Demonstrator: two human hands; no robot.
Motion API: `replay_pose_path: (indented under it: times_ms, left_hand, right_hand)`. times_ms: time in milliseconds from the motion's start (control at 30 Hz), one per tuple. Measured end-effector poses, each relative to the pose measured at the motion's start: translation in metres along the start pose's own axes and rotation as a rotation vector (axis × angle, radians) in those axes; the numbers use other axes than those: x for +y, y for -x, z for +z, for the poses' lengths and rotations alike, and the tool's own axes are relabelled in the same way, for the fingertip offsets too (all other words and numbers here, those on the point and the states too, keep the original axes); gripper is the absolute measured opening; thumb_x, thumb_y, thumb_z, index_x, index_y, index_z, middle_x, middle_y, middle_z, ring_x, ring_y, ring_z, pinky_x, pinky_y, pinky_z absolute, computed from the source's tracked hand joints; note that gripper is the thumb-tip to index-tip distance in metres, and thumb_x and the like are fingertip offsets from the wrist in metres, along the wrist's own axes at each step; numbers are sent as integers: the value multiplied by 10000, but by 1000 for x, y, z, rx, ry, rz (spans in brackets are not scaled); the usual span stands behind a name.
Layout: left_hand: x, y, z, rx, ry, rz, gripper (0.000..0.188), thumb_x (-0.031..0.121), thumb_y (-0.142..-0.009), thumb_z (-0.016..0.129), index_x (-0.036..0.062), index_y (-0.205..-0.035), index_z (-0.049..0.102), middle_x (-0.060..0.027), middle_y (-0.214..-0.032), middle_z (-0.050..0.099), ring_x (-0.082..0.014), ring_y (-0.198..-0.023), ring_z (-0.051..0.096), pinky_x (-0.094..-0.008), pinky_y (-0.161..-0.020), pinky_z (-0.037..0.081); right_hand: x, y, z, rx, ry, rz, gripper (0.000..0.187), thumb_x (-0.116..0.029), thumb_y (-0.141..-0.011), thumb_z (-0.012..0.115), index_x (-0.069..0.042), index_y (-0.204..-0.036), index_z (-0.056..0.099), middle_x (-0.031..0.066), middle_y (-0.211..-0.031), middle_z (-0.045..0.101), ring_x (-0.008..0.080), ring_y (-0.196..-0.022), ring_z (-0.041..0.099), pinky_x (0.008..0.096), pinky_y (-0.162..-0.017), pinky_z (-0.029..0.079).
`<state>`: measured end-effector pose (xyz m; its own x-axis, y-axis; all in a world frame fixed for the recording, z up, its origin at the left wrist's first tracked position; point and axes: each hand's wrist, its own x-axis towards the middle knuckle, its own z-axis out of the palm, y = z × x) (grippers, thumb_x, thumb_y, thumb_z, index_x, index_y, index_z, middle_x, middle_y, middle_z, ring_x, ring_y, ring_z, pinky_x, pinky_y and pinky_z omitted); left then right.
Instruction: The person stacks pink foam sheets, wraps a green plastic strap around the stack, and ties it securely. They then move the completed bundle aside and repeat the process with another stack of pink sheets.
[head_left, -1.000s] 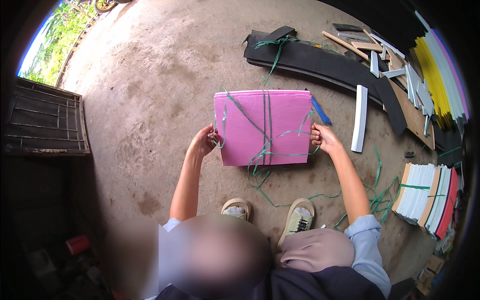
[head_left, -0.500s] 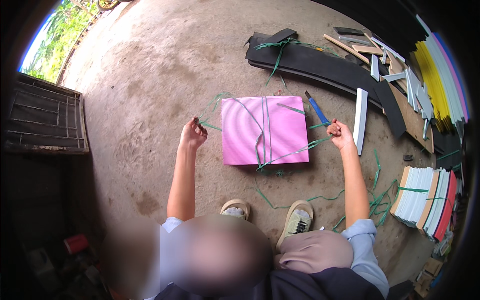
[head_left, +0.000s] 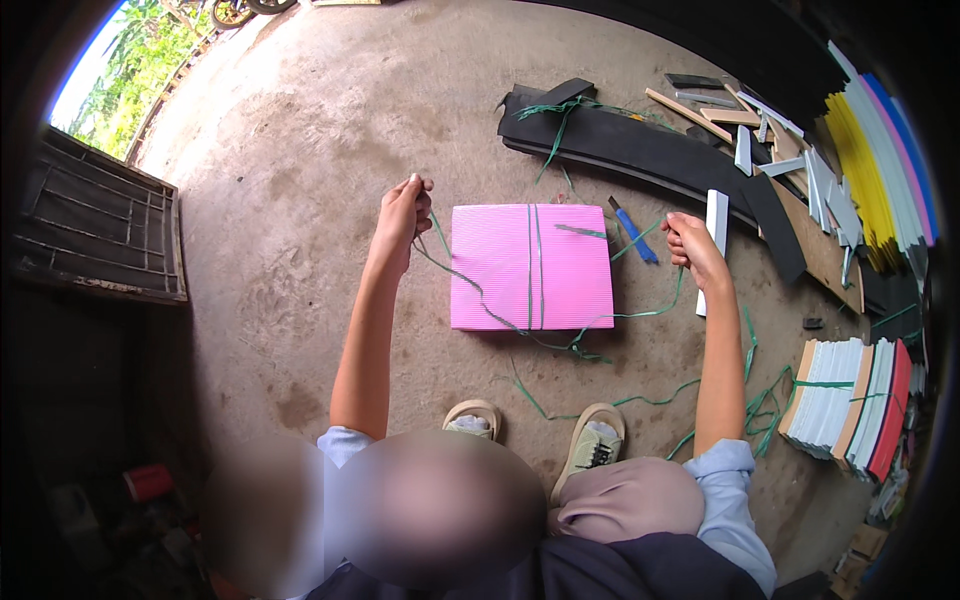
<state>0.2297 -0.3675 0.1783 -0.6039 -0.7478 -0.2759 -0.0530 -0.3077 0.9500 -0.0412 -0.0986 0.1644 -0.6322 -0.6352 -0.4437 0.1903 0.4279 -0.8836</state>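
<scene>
On the concrete floor in front of me lies a pink stack of ridged sheets (head_left: 490, 255), with green plastic twine (head_left: 536, 265) running over its middle from far to near. My left hand (head_left: 403, 215), left of the stack, is closed on the twine, whose strand hangs down from the fingers and trails to the stack's near edge. To the right of the stack my right hand (head_left: 692, 245) pinches another length of the twine, which reaches the stack's right side. A blue utility knife (head_left: 634, 231) lies on the floor between the stack and my right hand.
Beyond the stack lies a long black bundle of strips (head_left: 620, 137) tied with green twine. Loose offcuts (head_left: 765, 130) are piled at the far right. A white strip (head_left: 716, 215) lies by my right hand. A tied bundle of sheets (head_left: 840, 400) stands at the right, near tangled twine (head_left: 768, 410).
My left hand has moved farther away and slightly right, lifting its twine; the strand across the stack's top has slid toward the near edge. My right hand has shifted slightly right and away.
</scene>
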Motion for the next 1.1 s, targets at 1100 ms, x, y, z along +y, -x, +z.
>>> replay_pose_path:
  times_ms: [1100]
  left_hand:
    - [-191, -3, 104, 100, -1377, 274, 248, 233, -711, 619, 1, -783, 573, -145, -757, 582, -274, -668, 603, -367, -567, 476]
  right_hand:
    - [117, -71, 148, 92, 614, -139, 166, -182, -718, 651, -34, -791, 648, 118, -719, 632, 214, -672, 609, 319, -623, 454]
